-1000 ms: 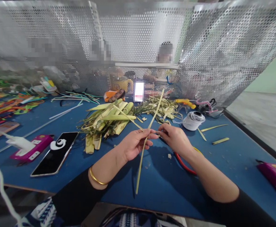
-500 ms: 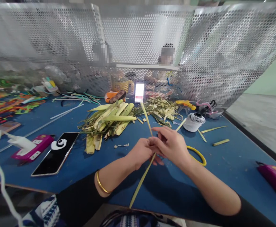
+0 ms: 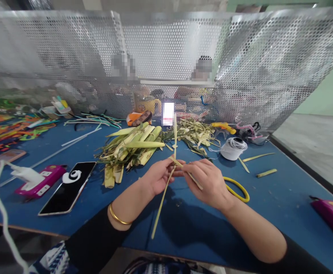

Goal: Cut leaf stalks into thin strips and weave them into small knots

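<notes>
My left hand [image 3: 158, 177] pinches a long pale green leaf strip [image 3: 161, 207] where it crosses another strip, above the blue table. One end of it hangs down toward the table's front edge and another part [image 3: 175, 137] stands up past my fingers. With closed fingers my right hand [image 3: 205, 182] grips a crossing leaf strip [image 3: 178, 162], whose tail shows below the fingers. Exactly how the strips are folded at the crossing is partly hidden. Behind my hands lies a pile of green and yellowish husk leaves [image 3: 138, 142].
Right of my hands are a yellow ring [image 3: 245, 196], a white string spool [image 3: 233, 147] and a yellow tool [image 3: 225, 126]. A phone [image 3: 68, 190] and a magenta power strip [image 3: 43, 180] lie left. A perforated metal screen [image 3: 169, 45] stands behind, people beyond it.
My hands have moved slightly left and apart. The upright strip now stands straighter, and the crossing strip shows between my hands. The hanging end has shifted left.
</notes>
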{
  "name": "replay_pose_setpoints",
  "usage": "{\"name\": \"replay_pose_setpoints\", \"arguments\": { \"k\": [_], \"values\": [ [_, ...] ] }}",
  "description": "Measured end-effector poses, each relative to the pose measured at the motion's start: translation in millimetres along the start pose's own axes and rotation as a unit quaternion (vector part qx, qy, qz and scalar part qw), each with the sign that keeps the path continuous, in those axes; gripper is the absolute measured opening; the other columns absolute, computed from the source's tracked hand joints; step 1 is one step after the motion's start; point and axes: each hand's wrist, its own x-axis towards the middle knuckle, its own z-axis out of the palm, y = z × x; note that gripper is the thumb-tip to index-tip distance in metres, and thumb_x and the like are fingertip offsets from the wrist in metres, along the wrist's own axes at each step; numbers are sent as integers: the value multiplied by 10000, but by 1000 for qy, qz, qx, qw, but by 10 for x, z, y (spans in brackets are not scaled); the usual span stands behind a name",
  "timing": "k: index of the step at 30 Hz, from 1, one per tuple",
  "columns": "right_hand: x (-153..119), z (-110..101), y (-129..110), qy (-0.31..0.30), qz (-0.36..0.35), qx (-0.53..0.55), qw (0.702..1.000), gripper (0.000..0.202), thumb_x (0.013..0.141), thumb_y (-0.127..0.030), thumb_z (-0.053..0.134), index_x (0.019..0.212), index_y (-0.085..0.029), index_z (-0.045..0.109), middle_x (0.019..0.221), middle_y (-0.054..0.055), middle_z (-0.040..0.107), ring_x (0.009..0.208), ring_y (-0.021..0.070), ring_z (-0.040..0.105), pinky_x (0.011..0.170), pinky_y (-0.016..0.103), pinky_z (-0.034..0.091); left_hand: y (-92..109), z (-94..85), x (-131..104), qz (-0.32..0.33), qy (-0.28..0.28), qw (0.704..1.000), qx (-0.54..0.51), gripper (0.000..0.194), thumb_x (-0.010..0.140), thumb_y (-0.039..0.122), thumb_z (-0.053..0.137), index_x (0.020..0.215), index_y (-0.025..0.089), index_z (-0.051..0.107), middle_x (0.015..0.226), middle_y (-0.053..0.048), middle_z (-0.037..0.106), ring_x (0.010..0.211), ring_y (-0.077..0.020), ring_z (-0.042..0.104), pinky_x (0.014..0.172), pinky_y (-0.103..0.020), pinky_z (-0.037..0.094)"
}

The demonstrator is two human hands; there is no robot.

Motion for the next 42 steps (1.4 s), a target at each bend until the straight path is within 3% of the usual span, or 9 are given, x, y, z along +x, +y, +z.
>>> {"name": "replay_pose_setpoints", "arguments": {
  "k": [4, 12, 15, 20, 24, 26, 29, 34, 42],
  "values": [
    [-30, 49, 27, -40, -93, -101, 990, 153, 883, -69, 463, 909, -131, 601, 785, 71, 683, 690, 166, 588, 676, 316, 376, 75, -40, -16, 13, 39, 995, -89, 275, 930, 231, 432, 797, 108, 639, 772, -71, 700, 590, -81, 643, 347, -118, 306],
    [-191, 332, 18, -149, -41, -57, 986, 255, 938, -100, 372, 773, -160, 559, 626, 6, 554, 556, 144, 444, 604, 292, 323, 102, -73, -4, 39, 26, 986, -162, 199, 907, 146, 463, 816, 97, 632, 743, -73, 707, 638, -123, 681, 504, -168, 519],
    [-171, 306, -13, -134, -58, -96, 985, 238, 943, -144, 404, 758, -164, 553, 619, 3, 537, 553, 147, 432, 618, 305, 322, 71, -61, 3, 43, 25, 986, -158, 208, 917, 164, 458, 833, 89, 632, 751, -84, 708, 640, -132, 684, 553, -194, 545],
    [-62, 193, -128, -108, -135, -140, 975, 204, 923, -115, 432, 1036, -132, 601, 789, 53, 612, 734, 184, 531, 738, 345, 383, -18, 45, -15, 46, 40, 989, -131, 295, 947, 237, 426, 797, 89, 633, 732, -85, 701, 630, -126, 672, 632, -211, 545],
    [-61, 195, -154, -90, -156, -84, 980, 186, 908, -101, 444, 927, -149, 623, 786, 51, 632, 747, 182, 565, 805, 367, 421, -89, 106, -44, 56, 41, 994, -89, 250, 911, 268, 517, 795, 95, 655, 743, -81, 703, 643, -111, 660, 603, -170, 509],
    [-74, 180, -125, -24, -83, -19, 996, 164, 897, -101, 464, 903, -178, 610, 805, 41, 650, 781, 172, 589, 806, 353, 430, -102, 109, -68, 77, 35, 995, -49, 245, 882, 300, 569, 787, 99, 671, 683, -53, 682, 567, -84, 622, 526, -142, 467],
    [-76, 146, -35, 90, 135, 83, 983, 110, 887, -158, 486, 855, -200, 583, 849, 51, 662, 833, 180, 611, 778, 343, 451, -103, 108, -112, 83, 0, 996, 11, 327, 870, 384, 570, 766, 95, 682, 655, -53, 674, 543, -100, 625, 526, -167, 483],
    [-55, 198, 139, 11, 471, 218, 855, 235, 867, -372, 469, 706, -207, 515, 574, -11, 575, 483, 149, 535, 484, 275, 428, -104, 119, -149, 71, -32, 994, 76, 375, 903, 390, 494, 813, 82, 689, 731, -106, 714, 569, -129, 663, 538, -194, 505],
    [-78, 286, 223, -33, 531, 245, 810, 265, 797, -415, 506, 631, -217, 450, 406, -86, 392, 319, 81, 340, 346, 223, 249, -118, 110, -102, 112, 35, 987, 110, 221, 863, 308, 557, 818, 115, 654, 761, -95, 719, 530, -113, 646, 508, -190, 495]
  ]
}}
